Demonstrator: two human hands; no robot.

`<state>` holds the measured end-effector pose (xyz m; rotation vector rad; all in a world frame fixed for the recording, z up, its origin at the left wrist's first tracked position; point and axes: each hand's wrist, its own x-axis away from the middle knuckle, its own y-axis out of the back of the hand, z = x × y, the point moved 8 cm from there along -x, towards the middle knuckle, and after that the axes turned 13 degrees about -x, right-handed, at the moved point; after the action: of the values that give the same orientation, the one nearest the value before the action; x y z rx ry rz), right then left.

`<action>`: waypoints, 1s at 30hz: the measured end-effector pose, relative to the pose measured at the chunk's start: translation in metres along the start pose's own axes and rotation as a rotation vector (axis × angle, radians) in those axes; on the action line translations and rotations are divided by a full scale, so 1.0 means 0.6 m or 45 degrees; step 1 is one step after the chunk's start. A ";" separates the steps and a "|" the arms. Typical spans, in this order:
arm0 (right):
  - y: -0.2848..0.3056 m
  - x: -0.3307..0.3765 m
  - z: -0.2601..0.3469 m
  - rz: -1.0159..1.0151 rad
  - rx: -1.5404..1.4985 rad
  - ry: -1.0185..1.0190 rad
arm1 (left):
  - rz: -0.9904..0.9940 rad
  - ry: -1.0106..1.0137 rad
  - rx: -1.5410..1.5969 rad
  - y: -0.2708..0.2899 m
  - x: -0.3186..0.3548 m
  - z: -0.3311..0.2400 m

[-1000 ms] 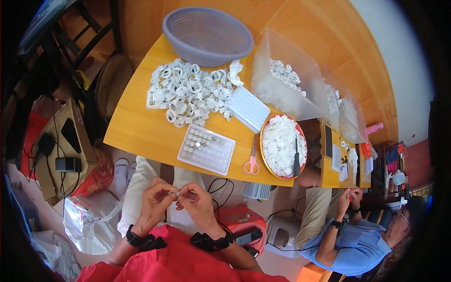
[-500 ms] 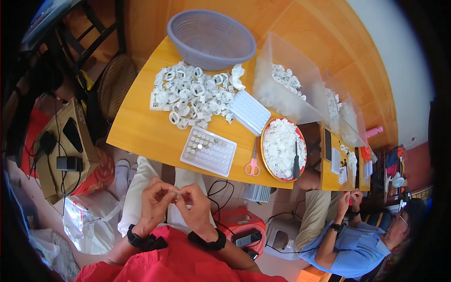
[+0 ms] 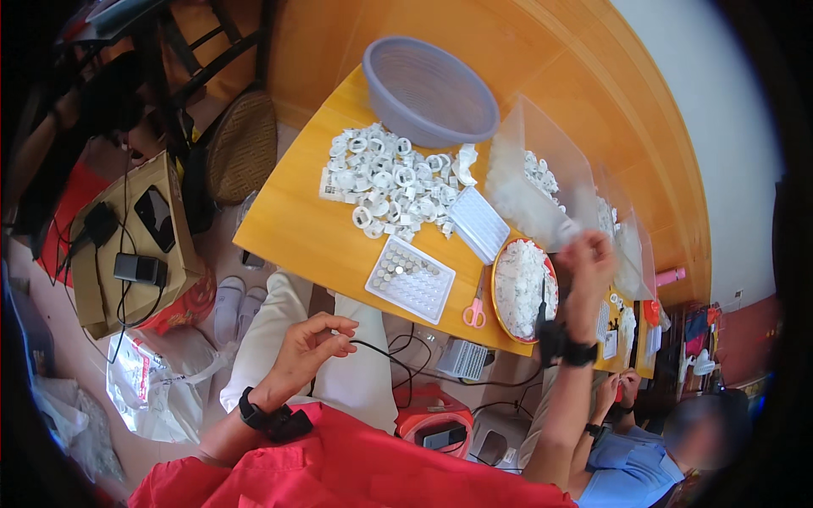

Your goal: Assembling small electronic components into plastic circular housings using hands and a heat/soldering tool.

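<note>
My left hand (image 3: 309,354) is over my lap, thumb and forefinger a little apart with nothing visible between them. My right hand (image 3: 587,264), blurred by motion, is raised beside a clear plastic bin (image 3: 542,127) at the right of the table. At its fingertips shows a small white round plastic part (image 3: 568,229). Many similar white ring-shaped parts (image 3: 394,182) lie heaped on the table. In front of them is a white tray (image 3: 411,292) partly filled with small round silvery discs. A second white tray (image 3: 479,222) stands to its right.
A grey-purple basket (image 3: 432,89) stands at the back of the table. Pink scissors (image 3: 475,313) lie beside a red-rimmed dish (image 3: 525,279) of white bits with a dark-handled screwdriver (image 3: 541,317). A co-worker in blue (image 3: 631,453) sits at right. A cardboard box (image 3: 127,292) is at left.
My hands were together over my lap, pinching something small. The right has swung up and right to the bin, while the left has stayed and loosened. The view has shifted.
</note>
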<state>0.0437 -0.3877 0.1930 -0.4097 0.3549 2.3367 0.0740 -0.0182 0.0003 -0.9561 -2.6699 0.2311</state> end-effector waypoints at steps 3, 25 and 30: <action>-0.010 -0.051 0.042 -0.171 -0.015 0.131 | 0.010 0.041 -0.019 0.003 0.010 0.016; -0.288 0.169 -0.030 0.754 1.117 0.743 | -0.105 0.077 0.002 0.017 0.036 0.016; -0.294 0.346 0.077 1.046 0.841 1.220 | 0.019 0.111 0.180 -0.009 0.024 -0.002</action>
<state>0.0165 -0.1202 0.1309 -1.1839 1.9839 2.3586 0.0606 -0.0128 0.0057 -0.9202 -2.5304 0.3672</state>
